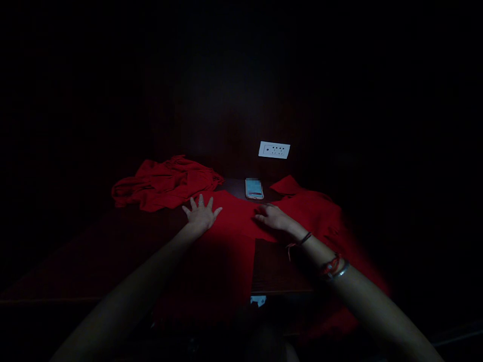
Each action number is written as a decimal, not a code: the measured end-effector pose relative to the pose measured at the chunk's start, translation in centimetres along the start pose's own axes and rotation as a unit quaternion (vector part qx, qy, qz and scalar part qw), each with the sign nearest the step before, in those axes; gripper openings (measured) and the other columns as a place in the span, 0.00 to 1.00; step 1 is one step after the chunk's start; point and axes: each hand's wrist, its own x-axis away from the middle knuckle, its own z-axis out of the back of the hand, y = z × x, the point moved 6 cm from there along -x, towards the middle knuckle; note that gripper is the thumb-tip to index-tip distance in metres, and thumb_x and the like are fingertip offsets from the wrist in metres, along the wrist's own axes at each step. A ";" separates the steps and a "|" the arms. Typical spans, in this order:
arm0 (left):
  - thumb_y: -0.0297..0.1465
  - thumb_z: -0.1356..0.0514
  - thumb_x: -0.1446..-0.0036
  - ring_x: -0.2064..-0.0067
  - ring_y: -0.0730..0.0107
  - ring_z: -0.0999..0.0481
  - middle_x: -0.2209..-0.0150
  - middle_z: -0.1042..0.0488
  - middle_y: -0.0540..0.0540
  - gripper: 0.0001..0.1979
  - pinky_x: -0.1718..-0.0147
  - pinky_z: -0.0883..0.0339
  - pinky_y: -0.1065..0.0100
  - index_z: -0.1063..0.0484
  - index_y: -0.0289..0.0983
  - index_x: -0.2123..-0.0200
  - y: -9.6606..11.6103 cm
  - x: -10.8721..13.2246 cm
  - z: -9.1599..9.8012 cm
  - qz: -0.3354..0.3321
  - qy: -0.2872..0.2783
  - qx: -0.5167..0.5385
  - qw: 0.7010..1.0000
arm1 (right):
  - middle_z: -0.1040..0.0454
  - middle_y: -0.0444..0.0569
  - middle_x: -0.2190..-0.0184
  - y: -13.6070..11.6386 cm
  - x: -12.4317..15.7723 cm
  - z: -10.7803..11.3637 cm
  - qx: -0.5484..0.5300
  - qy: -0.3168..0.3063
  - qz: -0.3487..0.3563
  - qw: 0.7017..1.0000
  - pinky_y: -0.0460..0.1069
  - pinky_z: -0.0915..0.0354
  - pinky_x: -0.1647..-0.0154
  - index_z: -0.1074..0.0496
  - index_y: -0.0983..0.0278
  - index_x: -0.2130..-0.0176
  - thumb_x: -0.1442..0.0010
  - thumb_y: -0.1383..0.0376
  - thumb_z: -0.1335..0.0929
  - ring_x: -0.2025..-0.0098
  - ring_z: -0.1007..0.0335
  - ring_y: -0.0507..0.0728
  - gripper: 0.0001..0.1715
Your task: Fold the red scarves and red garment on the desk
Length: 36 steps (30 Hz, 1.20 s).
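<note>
My left hand (201, 216) lies with its fingers spread wide on a red cloth (234, 226), near the cloth's far left part. The cloth is laid out over a dark table and hangs past the front edge. My right hand (274, 218) is over the same cloth, farther right, its fingers loosely bent and pointing left, slightly blurred, with the thumb apart from them. No cloth is visibly pinched in it. To the right, the red fabric (313, 213) continues in loose folds, partly behind my right forearm.
A crumpled heap of red cloth (166, 183) sits at the back left of the dark table (94, 256). At the back stands or lies a phone (254, 188) with a lit screen. Behind it is a white wall socket (274, 150). The surroundings are very dark.
</note>
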 end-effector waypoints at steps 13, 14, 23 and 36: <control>0.47 0.63 0.47 0.41 0.60 0.68 0.41 0.68 0.42 0.33 0.47 0.66 0.53 0.56 0.32 0.43 0.3 -0.5 -1.0 -0.097 -0.042 -0.020 0.994 | 0.60 0.58 0.42 -3.6 -3.3 -0.8 0.059 -0.045 -0.014 0.997 0.60 0.55 0.49 0.48 0.63 0.45 0.47 0.47 0.46 0.42 0.65 0.66 0.35; 0.47 0.64 0.47 0.41 0.61 0.67 0.41 0.66 0.41 0.34 0.47 0.65 0.55 0.57 0.31 0.43 0.6 -0.4 -1.3 -0.119 -0.055 -0.014 0.991 | 0.60 0.56 0.42 -4.2 -4.0 -0.7 0.050 -0.009 0.013 0.999 0.60 0.57 0.48 0.50 0.62 0.44 0.46 0.48 0.47 0.42 0.66 0.65 0.35; 0.51 0.63 0.49 0.42 0.54 0.64 0.41 0.64 0.40 0.37 0.49 0.60 0.52 0.58 0.32 0.43 -1.1 -0.6 -0.8 -0.033 -0.096 -0.015 0.995 | 0.63 0.49 0.41 -4.9 -6.3 -5.9 -0.025 -0.036 0.072 0.996 0.61 0.67 0.46 0.59 0.59 0.42 0.45 0.47 0.55 0.41 0.73 0.60 0.35; 0.34 0.41 0.59 0.61 0.55 0.30 0.64 0.29 0.38 0.18 0.65 0.37 0.62 0.33 0.32 0.63 -5.3 -3.4 0.5 0.074 -0.016 0.224 0.972 | 0.36 0.53 0.52 -0.1 -3.1 -1.4 -0.088 -0.033 -0.084 0.992 0.45 0.40 0.60 0.44 0.66 0.48 0.51 0.57 0.37 0.53 0.39 0.56 0.32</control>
